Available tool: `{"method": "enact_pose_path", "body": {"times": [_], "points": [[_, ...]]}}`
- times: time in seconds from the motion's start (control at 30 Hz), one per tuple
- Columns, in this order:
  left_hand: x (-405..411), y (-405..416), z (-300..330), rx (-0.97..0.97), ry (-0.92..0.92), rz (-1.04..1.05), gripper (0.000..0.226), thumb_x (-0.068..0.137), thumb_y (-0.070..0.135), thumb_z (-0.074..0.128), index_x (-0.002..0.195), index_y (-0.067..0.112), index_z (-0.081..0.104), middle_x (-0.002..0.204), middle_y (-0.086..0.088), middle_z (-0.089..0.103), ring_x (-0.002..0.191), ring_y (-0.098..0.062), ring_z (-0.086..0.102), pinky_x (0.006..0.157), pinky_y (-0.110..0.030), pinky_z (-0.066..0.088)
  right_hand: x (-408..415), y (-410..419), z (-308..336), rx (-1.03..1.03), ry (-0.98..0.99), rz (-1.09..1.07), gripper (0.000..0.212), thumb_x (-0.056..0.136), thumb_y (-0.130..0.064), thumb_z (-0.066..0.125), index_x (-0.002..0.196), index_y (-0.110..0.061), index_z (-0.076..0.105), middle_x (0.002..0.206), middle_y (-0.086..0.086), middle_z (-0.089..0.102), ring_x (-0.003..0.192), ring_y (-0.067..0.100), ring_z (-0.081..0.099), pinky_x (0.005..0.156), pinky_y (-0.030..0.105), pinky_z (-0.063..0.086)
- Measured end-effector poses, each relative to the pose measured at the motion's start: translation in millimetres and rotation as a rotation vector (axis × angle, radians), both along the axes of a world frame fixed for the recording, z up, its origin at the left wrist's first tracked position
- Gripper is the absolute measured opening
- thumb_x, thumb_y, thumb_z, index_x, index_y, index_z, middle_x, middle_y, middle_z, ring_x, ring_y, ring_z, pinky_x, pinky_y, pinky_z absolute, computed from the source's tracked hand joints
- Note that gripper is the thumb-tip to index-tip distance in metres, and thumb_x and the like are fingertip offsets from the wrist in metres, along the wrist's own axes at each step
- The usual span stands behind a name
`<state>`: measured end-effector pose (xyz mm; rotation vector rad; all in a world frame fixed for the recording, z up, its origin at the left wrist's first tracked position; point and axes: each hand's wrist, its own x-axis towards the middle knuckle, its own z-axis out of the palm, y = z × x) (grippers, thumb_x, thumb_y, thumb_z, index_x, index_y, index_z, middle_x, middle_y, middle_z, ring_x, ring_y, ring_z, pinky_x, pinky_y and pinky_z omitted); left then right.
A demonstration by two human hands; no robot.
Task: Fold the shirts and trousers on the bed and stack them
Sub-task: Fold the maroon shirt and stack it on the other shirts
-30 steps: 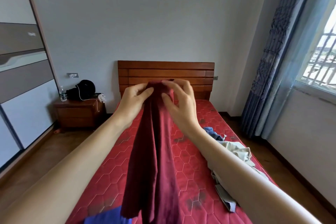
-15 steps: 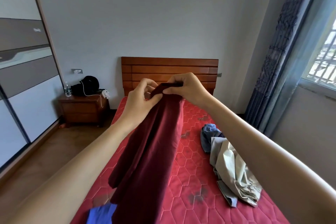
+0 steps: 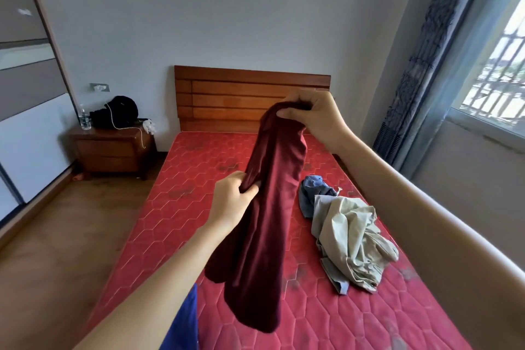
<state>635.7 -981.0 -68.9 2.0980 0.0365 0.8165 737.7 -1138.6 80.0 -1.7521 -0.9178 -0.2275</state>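
**Maroon garment held up over the bed, not yet laid out**

Bedroom with pale walls, a wooden headboard (image 3: 252,95) at the far end and a bed (image 3: 181,207) with a red quilted mattress filling the middle of the view. Above the mattress hangs a dark maroon garment (image 3: 264,221), gathered lengthwise into a long narrow drape whose lower end dangles near the bed's near edge. The right hand (image 3: 309,115) pinches its top end, thumb and fingers curled round the bunched cloth, raised in front of the headboard. The left hand (image 3: 234,202) grips the left edge of the cloth farther down, fingers closed into the fabric.

On the right side of the bed lies a crumpled beige garment (image 3: 352,239), and just beyond it, touching, a small blue-grey one (image 3: 314,190); both are unfolded. A strip of bright blue cloth (image 3: 184,321) shows at the bottom edge, mostly hidden by the left forearm. A nightstand (image 3: 110,150) stands beside the bed on the left.

The step in hand looks like sorting out the maroon piece: finding its edges so it can be spread. Whether it is a shirt or trousers cannot be told. Next it probably needs opening out flat on the bare left part of the mattress, away from the heap, then folding.
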Motion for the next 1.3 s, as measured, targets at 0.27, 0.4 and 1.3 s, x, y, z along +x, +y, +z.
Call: {"method": "enact_pose_path", "body": {"times": [0.27,0.4,1.3], "points": [[3.1,8.2,0.0,-0.017,-0.075,-0.023,0.016,0.085,0.022,0.071,0.096,0.011,0.077,0.082,0.018,0.069,0.081,0.008,0.064,0.074,-0.007,0.046,11.0,-48.7,-12.6,-0.022,0.038,-0.097,0.015,0.074,-0.011,0.081,0.087,-0.008,0.074,0.088,0.012,0.072,0.084,0.024,0.067,0.085,0.051,0.055],[4.0,19.7,11.1,0.055,-0.056,-0.091,0.015,0.082,0.021,0.074,0.092,0.01,0.078,0.08,0.017,0.069,0.08,0.006,0.065,0.074,-0.004,0.043,16.7,-63.6,-18.3,0.004,0.093,-0.123,0.014,0.072,-0.011,0.082,0.084,-0.013,0.075,0.085,0.009,0.072,0.082,0.024,0.066,0.086,0.054,0.054],[-17.2,44.2,-30.7,-0.044,-0.005,0.099,0.018,0.074,0.015,0.082,0.081,0.019,0.065,0.073,0.014,0.067,0.071,0.002,0.063,0.071,-0.003,0.041,35.1,-90.1,-26.0,0.087,0.131,-0.292,0.013,0.071,-0.011,0.084,0.079,-0.019,0.075,0.072,-0.005,0.072,0.065,0.011,0.068,0.059,0.02,0.053]]}}
